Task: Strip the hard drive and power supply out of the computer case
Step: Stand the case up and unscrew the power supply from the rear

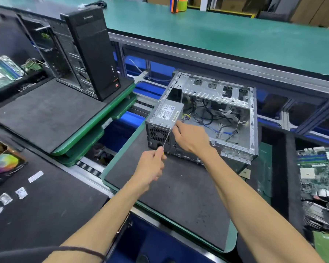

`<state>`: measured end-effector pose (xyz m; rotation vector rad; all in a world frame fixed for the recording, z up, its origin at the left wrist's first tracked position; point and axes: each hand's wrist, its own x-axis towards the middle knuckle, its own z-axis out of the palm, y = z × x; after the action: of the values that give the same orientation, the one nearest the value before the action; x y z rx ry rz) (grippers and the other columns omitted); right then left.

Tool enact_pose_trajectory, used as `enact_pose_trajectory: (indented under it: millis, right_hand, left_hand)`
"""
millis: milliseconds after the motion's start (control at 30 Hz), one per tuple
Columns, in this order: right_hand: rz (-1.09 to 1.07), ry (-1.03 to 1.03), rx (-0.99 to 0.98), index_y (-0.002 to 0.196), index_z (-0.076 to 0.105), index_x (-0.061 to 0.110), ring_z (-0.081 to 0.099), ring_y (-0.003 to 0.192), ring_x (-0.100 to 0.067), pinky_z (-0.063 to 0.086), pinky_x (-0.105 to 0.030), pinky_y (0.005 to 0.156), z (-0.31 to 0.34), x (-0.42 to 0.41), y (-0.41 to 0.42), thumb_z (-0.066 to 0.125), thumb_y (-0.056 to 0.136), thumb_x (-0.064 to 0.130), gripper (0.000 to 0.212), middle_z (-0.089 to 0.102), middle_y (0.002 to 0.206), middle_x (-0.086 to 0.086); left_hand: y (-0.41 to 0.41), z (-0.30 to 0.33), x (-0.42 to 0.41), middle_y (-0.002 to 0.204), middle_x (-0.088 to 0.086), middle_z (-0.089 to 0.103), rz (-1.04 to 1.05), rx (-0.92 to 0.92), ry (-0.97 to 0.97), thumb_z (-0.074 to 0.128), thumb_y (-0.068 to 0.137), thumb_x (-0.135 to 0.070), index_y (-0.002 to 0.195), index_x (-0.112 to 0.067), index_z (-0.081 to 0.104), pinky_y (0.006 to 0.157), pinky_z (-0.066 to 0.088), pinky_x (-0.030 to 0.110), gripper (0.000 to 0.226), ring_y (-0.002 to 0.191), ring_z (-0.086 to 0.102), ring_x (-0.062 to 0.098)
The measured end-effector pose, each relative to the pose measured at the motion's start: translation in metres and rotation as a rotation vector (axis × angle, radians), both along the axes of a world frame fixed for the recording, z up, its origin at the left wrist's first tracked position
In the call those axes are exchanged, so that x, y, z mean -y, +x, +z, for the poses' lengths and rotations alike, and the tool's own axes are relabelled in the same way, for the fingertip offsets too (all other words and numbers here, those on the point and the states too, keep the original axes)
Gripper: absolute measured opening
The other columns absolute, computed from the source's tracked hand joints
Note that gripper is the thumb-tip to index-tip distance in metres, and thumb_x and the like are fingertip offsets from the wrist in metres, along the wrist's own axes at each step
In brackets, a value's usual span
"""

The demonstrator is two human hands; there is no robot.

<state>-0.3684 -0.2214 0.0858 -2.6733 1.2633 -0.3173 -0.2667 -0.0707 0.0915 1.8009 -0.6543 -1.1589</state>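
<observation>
1. The computer case (226, 111) lies on its side with its open side up, at the far right corner of a dark foam pad on a green-edged tray (233, 242).
2. The power supply (164, 120), a grey metal box with a white label on top and a fan grille on its near face, sits in the case's near left corner, by the pad's far edge.
3. Loose black, blue and yellow cables (213, 118) lie inside the case, to the right of the power supply.
4. The left hand (150, 166) is curled round the handle of a screwdriver (165, 138). Its thin shaft slants up and to the right, and the tip meets the upper right corner of the power supply's near face.
5. The right hand (190, 137) rests against the power supply's near right top corner. Its fingertips pinch at the spot where the screwdriver tip lands, but I cannot tell whether they hold anything there.
6. I cannot make out a hard drive in the case.
7. On a second pad to the left, a black tower (92, 52) stands upright at its far edge.
8. Circuit boards (319, 177) lie at the right edge of the view, beyond the tray.
</observation>
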Motion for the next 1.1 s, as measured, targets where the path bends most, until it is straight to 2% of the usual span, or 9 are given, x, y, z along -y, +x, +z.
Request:
enact_pose_trajectory:
  millis: [67,133,233,500,567,667,733,933,1100]
  right_hand:
    - [0.005,-0.005,0.016,0.092,0.043,0.021,0.055,0.06,-0.032,0.042,-0.038,0.064,-0.001,0.0,-0.001,0.024,0.105,0.039,0.029,0.061,0.069,-0.004]
    - [0.002,-0.023,0.028,0.09,0.042,0.021,0.053,0.06,-0.033,0.038,-0.038,0.062,-0.002,0.0,-0.001,0.024,0.105,0.038,0.029,0.058,0.068,-0.004]
    - [0.008,-0.034,0.035,0.091,0.043,0.02,0.053,0.06,-0.033,0.035,-0.037,0.062,-0.001,0.0,-0.002,0.025,0.105,0.038,0.029,0.06,0.069,-0.005]
    - [0.009,-0.051,0.062,0.093,0.049,0.019,0.055,0.058,-0.03,0.037,-0.036,0.06,-0.002,0.0,-0.002,0.026,0.104,0.038,0.032,0.064,0.07,-0.006]
    - [-0.001,-0.061,0.063,0.095,0.053,0.018,0.055,0.058,-0.03,0.036,-0.035,0.06,-0.003,-0.001,-0.002,0.026,0.104,0.038,0.035,0.062,0.069,-0.004]
    - [-0.014,-0.069,0.067,0.094,0.053,0.018,0.055,0.058,-0.031,0.035,-0.035,0.061,-0.004,-0.001,-0.001,0.027,0.103,0.039,0.035,0.061,0.067,-0.003]
    - [-0.022,-0.067,0.066,0.091,0.052,0.019,0.054,0.059,-0.031,0.035,-0.036,0.061,-0.005,-0.001,-0.001,0.026,0.103,0.039,0.035,0.061,0.067,-0.004]
    - [-0.048,-0.094,0.065,0.087,0.047,0.02,0.04,0.048,-0.022,0.03,-0.036,0.057,-0.005,-0.001,0.0,0.027,0.102,0.038,0.031,0.055,0.061,-0.002]
    - [-0.057,-0.124,0.046,0.088,0.046,0.022,0.035,0.045,-0.014,0.026,-0.035,0.054,-0.006,-0.001,0.001,0.027,0.102,0.039,0.028,0.045,0.055,0.006]
  left_hand:
    - [0.005,0.007,0.002,0.05,-0.005,0.03,0.132,-0.914,0.002,0.044,0.105,-0.032,0.084,-0.008,0.054,0.026,0.015,0.021,0.034,0.032,0.023,0.008]
    - [0.01,0.01,0.0,0.049,-0.004,0.031,0.194,-1.357,-0.04,0.048,0.1,-0.027,0.085,-0.006,0.055,0.023,0.017,0.022,0.027,0.03,0.021,0.007]
    - [0.004,0.011,0.0,0.055,-0.004,0.03,0.172,-1.014,-0.044,0.061,0.097,-0.032,0.074,-0.012,0.055,0.026,0.013,0.017,0.031,0.034,0.021,0.006]
    - [0.005,-0.01,-0.013,0.067,-0.008,0.068,0.021,0.751,-0.074,0.053,0.097,-0.048,0.087,-0.024,0.061,0.062,0.045,0.032,0.027,0.069,0.06,0.01]
    - [0.007,-0.009,-0.01,0.059,-0.009,0.063,0.003,0.581,-0.059,0.047,0.101,-0.049,0.087,-0.017,0.067,0.055,0.043,0.031,0.04,0.058,0.056,0.014]
    - [0.007,-0.003,-0.001,0.051,-0.006,0.04,0.171,-0.379,-0.019,0.046,0.105,-0.04,0.094,-0.005,0.065,0.033,0.02,0.018,0.041,0.037,0.026,0.006]
    - [0.006,0.002,0.0,0.055,-0.004,0.03,0.19,-0.639,-0.038,0.05,0.104,-0.038,0.092,-0.007,0.059,0.03,0.013,0.016,0.035,0.038,0.018,0.005]
    - [-0.001,-0.009,-0.009,0.071,-0.003,0.059,0.045,0.369,-0.072,0.064,0.093,-0.044,0.086,-0.016,0.045,0.051,0.032,0.028,0.034,0.054,0.044,0.01]
    - [0.004,-0.014,-0.008,0.06,-0.006,0.068,0.035,0.207,-0.067,0.044,0.102,-0.049,0.089,-0.014,0.068,0.044,0.034,0.021,0.045,0.038,0.04,0.005]
